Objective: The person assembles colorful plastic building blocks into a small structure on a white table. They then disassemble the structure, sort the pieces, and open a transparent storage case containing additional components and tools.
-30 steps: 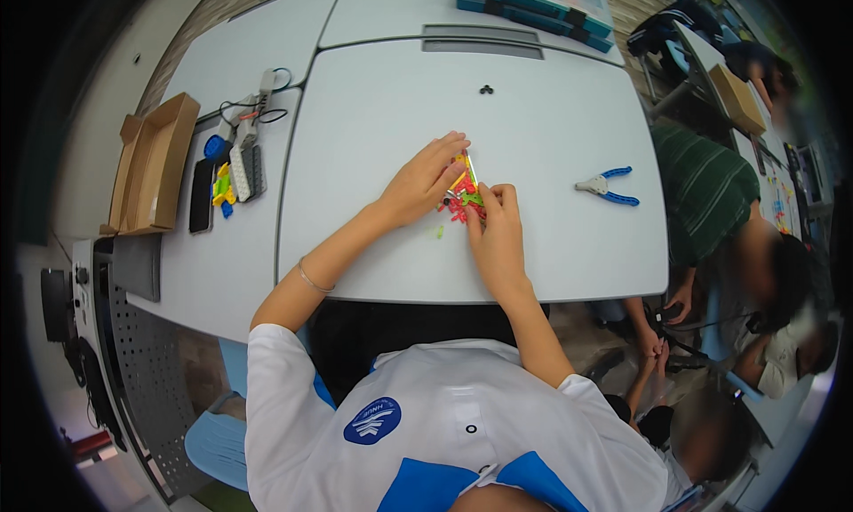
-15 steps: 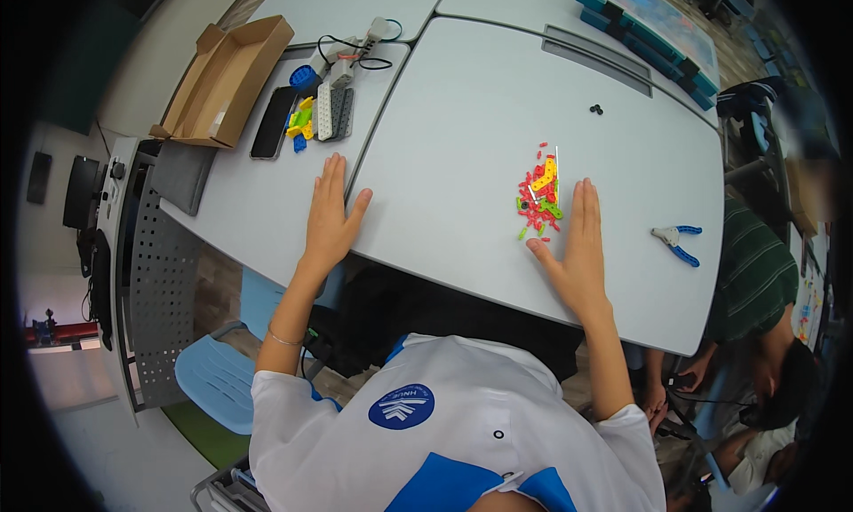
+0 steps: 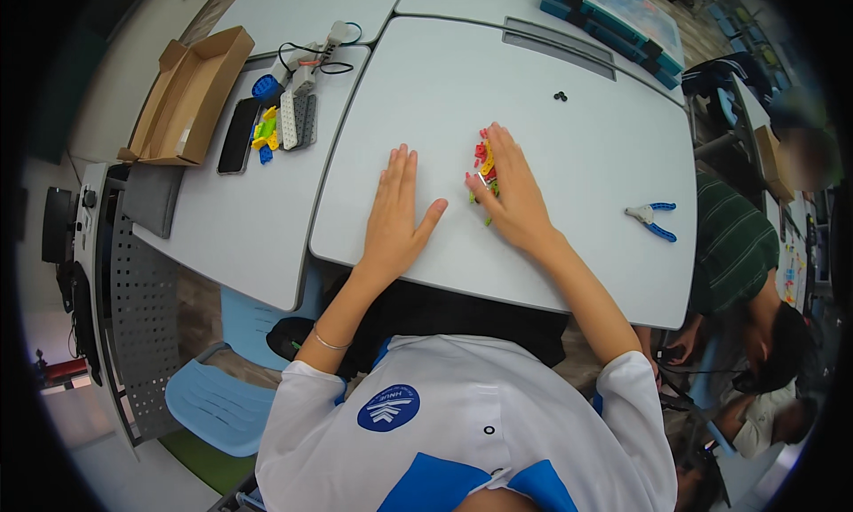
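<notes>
My left hand (image 3: 396,212) lies flat on the white table (image 3: 586,130), palm down with fingers apart, holding nothing. My right hand (image 3: 510,192) rests flat a little to the right of it, its fingers partly over a small pile of red, yellow and green plastic pieces (image 3: 482,161). Part of the pile is hidden under my fingers. The two hands lie a short gap apart.
Blue-handled pliers (image 3: 652,219) lie to the right. A small black part (image 3: 560,95) sits further back. An open cardboard box (image 3: 182,99), a dark phone (image 3: 238,135), coloured pieces (image 3: 266,130) and cabled grey blocks (image 3: 297,117) sit at left. Teal cases (image 3: 613,23) lie at the back. Another person (image 3: 755,281) sits at right.
My left hand has slid right, closer to the pile. My right hand has moved up onto the coloured pieces. A second ago both hands held the pieces together.
</notes>
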`<action>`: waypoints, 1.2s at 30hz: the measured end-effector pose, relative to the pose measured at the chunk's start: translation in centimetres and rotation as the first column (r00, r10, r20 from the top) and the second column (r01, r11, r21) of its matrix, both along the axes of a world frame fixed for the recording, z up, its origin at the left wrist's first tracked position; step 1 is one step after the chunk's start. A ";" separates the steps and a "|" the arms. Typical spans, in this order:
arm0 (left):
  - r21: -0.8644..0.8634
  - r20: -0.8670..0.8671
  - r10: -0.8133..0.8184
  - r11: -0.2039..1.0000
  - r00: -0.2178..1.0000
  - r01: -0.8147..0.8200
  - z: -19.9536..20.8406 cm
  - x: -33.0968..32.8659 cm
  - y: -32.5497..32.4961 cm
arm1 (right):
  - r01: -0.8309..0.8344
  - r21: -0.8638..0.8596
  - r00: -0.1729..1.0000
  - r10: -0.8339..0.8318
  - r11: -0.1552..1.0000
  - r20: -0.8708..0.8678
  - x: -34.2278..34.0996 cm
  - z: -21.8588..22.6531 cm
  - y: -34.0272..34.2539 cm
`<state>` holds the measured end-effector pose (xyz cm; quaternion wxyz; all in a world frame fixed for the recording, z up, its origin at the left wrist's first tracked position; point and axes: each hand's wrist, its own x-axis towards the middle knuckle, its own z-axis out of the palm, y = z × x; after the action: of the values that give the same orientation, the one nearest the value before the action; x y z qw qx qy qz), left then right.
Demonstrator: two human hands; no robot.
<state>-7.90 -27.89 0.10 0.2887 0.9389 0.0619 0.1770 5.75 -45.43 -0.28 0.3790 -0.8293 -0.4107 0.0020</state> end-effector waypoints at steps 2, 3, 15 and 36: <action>-0.049 0.011 -0.006 0.999 1.000 0.007 -0.1 1.1 -1.4 | 0.109 0.038 0.980 -0.114 0.993 0.161 3.6 0.2 -0.7; -0.118 0.041 -0.007 0.993 0.999 0.012 -0.1 1.3 -2.1 | 0.156 0.065 0.957 -0.167 0.986 0.235 6.0 0.2 -1.3; -0.596 0.190 0.298 0.792 0.936 -0.132 0.4 -3.1 -4.2 | -0.144 -0.105 0.984 0.154 0.984 0.094 11.7 -0.4 0.3; -0.733 0.217 0.250 0.680 0.944 -0.012 -0.5 0.5 -6.6 | -0.125 0.117 0.987 0.135 0.985 -0.084 -2.0 0.0 0.5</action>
<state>-7.44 -34.45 -0.44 0.6269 0.7038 0.1500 0.2988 3.76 -44.89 -0.25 0.4420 -0.7774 -0.4456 0.0418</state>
